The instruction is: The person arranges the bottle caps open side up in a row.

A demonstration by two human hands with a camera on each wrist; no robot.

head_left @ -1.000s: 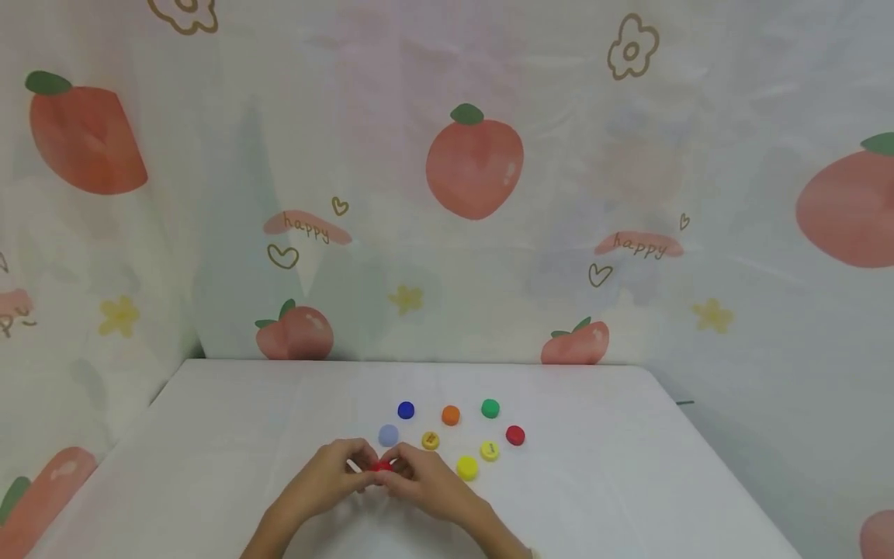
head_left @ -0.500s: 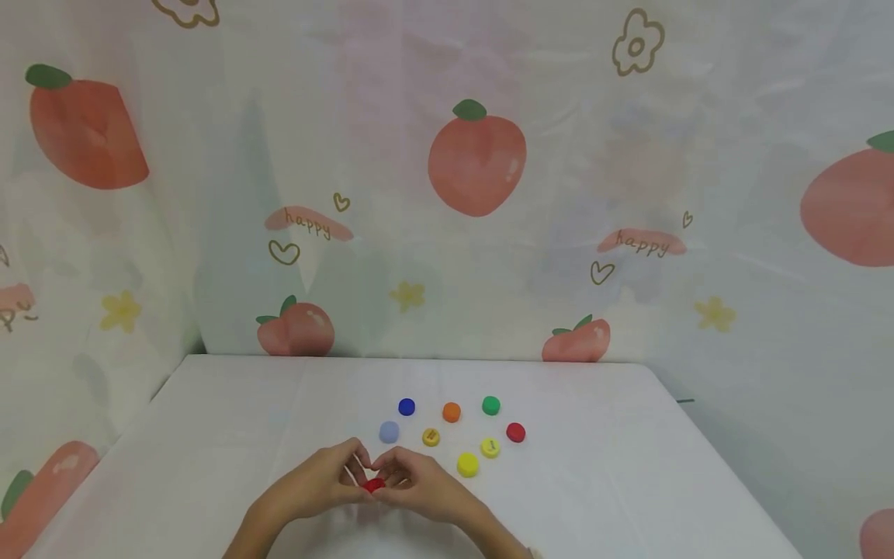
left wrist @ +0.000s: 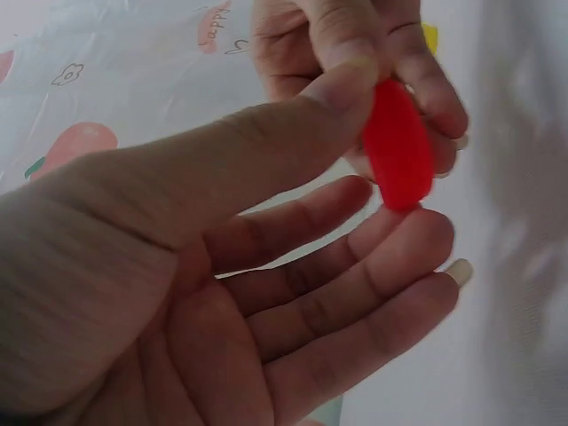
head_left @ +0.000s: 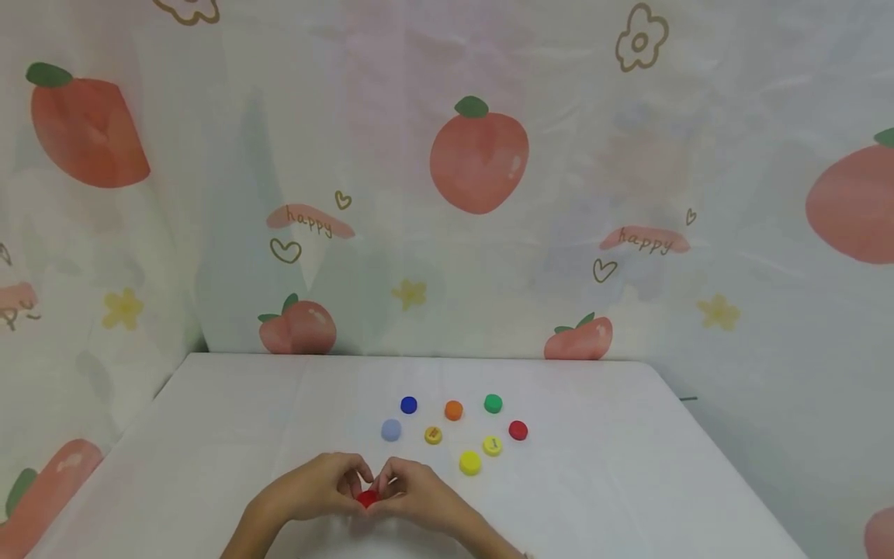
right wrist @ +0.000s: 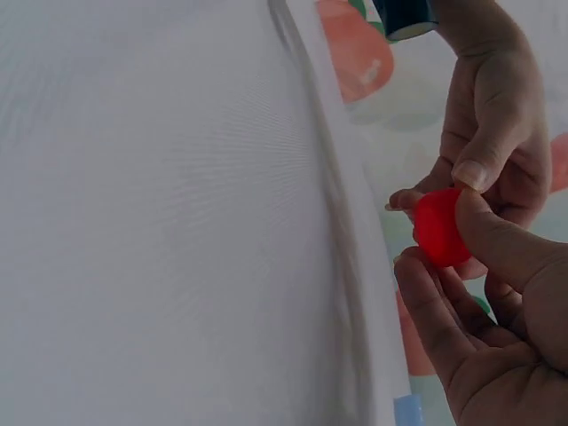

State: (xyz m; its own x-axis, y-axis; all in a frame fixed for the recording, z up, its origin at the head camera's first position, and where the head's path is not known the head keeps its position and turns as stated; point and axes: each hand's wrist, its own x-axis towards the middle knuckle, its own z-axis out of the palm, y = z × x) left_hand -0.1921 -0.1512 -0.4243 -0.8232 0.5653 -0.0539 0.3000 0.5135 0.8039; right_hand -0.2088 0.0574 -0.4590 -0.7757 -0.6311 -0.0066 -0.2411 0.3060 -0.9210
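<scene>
Both hands meet low in the head view around a red bottle cap. My left hand pinches it from the left, and in the left wrist view its thumb lies at the upper edge of the cap with fingertips below. From the other side my right hand grips the same cap, as the right wrist view shows with the thumb over the red disc. Ahead of the hands several caps lie on the table: light blue, orange-yellow, bright yellow and pale yellow.
Farther back lie a dark blue cap, an orange cap and a green cap, with another red cap to the right. A white cloth covers the table; a peach-print curtain hangs behind it.
The hands have drawn the red cap slightly toward the body and to the left, and its face now shows more between the thumbs. The caps on the table have stayed in place.
</scene>
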